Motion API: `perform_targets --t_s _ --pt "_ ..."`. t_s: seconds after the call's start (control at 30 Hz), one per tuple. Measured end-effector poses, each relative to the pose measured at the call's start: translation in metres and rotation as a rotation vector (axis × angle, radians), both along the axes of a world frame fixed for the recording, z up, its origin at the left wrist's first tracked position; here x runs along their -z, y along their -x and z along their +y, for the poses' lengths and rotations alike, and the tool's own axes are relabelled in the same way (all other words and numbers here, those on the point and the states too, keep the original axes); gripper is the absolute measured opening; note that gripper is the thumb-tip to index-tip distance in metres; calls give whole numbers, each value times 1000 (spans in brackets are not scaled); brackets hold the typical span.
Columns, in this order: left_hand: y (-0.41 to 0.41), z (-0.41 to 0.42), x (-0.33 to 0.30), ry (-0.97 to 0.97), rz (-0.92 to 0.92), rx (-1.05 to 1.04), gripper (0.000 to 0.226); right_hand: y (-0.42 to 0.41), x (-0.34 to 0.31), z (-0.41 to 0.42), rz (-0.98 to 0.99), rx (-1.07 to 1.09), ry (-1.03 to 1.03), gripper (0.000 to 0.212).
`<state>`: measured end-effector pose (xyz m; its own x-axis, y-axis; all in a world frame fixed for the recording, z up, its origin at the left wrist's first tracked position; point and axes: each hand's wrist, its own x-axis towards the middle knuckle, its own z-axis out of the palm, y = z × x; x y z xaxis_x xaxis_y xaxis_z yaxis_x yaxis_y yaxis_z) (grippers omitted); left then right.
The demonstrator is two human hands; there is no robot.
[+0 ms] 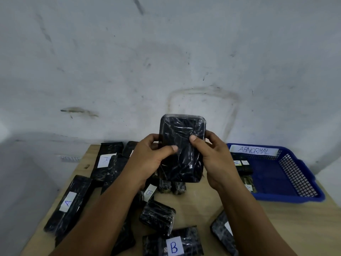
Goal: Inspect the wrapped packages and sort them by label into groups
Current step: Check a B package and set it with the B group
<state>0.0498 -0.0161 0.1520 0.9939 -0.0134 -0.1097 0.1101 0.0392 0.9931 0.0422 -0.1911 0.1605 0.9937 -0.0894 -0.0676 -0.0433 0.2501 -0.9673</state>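
While both hands grip it, the black wrapped package [181,148] is up above the wooden surface [199,200]; left hand [149,159] and right hand [212,159] clasp its sides, thumbs pressed on its face; labelled packages lie below; blue basket [287,174] marked ABNORMAL sits right.

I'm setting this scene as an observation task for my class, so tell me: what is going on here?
A person holds one black plastic-wrapped package up in both hands, left hand and right hand gripping its sides; the side facing the camera shows no label. Below, on the wooden table, lie more wrapped packages, some labelled A or B. A blue plastic basket marked ABNORMAL sits at the right, with a few packages inside.
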Motion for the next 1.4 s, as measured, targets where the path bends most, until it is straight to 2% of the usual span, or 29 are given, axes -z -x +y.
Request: perform_targets --t_s 0.17,0.3,0.47,0.57,0.63,0.7,0.87,0.97,1.03,1.17,1.27,1.33,1.4 --pt "-5 0 -9 96 -99 -103 30 4 3 4 -9 -64 23 26" --pt "-4 3 -9 -10 -170 -46 35 4 -1 4 -76 -55 38 22" --pt "-3 7 -1 -65 -226 34 40 0 0 -3 -171 -53 78 28" --pt "-1 6 -7 56 -208 36 33 1 3 -6 -223 -73 153 39" --pt "-4 5 -10 93 -194 -23 18 2 5 -6 -244 -102 218 40" --pt "-6 5 -10 61 -213 -39 6 2 7 -6 -249 -121 268 39" --pt "-7 10 -10 -11 -302 -45 13 5 4 -6 -206 -157 247 35" --pt "-8 12 -4 -112 -370 -14 10 2 5 -8 -208 -93 333 12" --pt "-7 13 -1 -171 -415 -11 8 2 6 -6 -200 -43 362 14" --pt "-9 16 7 -303 -556 -7 16 5 -1 0 68 -40 247 41" --pt "-9 18 14 -375 -626 53 24 3 -3 1 177 -76 122 24" --pt "-7 17 16 -389 -584 36 40 2 2 1 158 -53 76 19" --pt "-3 14 16 -342 -448 -31 62 2 6 0 123 -52 56 28"
